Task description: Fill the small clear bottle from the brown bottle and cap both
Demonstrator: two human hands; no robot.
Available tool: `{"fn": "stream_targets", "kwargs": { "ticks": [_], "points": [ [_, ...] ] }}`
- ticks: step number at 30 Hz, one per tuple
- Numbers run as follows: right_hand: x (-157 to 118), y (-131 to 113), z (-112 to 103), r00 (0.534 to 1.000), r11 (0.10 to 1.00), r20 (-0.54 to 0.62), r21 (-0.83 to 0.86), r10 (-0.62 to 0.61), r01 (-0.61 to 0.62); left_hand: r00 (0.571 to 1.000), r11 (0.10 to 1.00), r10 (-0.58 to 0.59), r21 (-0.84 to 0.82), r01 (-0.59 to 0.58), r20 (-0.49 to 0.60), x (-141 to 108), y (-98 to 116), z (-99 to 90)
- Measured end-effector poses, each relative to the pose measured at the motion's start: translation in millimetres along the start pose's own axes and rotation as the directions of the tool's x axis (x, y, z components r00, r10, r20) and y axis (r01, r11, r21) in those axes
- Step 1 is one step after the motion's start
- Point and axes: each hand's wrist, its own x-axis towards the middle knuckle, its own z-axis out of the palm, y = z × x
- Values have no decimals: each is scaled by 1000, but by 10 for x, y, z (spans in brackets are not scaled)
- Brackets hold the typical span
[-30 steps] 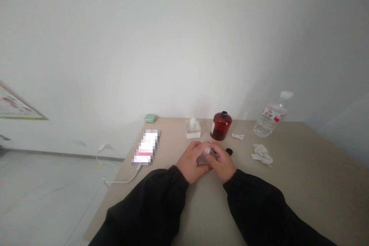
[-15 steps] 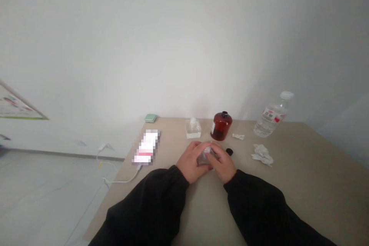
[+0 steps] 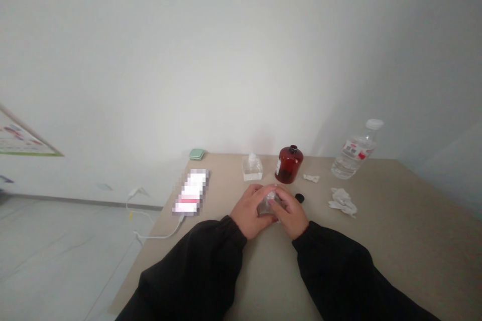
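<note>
Hands: left hand (image 3: 248,212) and right hand (image 3: 291,213) both closed around small glass bottle (image 3: 268,207)
Nearby: black cap (image 3: 299,198) just beside right hand; amber bottle (image 3: 288,164) beyond

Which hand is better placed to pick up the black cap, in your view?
Probably the right hand: it sits beside the black cap, while the left hand is across the glass bottle.

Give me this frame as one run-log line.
left hand: holds small clear glass container | right hand: holds same container | nearby: round black cap, amber glass bottle
</note>
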Motion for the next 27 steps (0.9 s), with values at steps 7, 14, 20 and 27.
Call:
{"fn": "stream_targets", "kwargs": {
  "ticks": [7,14,20,27],
  "points": [
    [-8,27,13,998,998,-28,-17,53,-54,1000,1000,-10,11,10,0,-4,21,-8],
    [-3,7,-12,1000,1000,16,-7,5,-5,1000,1000,12,-6,-12,1,4,8,-6],
    [-2,13,6,999,999,6,-12,52,-52,1000,1000,-8,12,8,-1,-6,4,3],
    [-7,30,-6,1000,1000,5,18,-14,14,1000,1000,4,-13,-4,-2,-1,8,-5]
  ]
}}
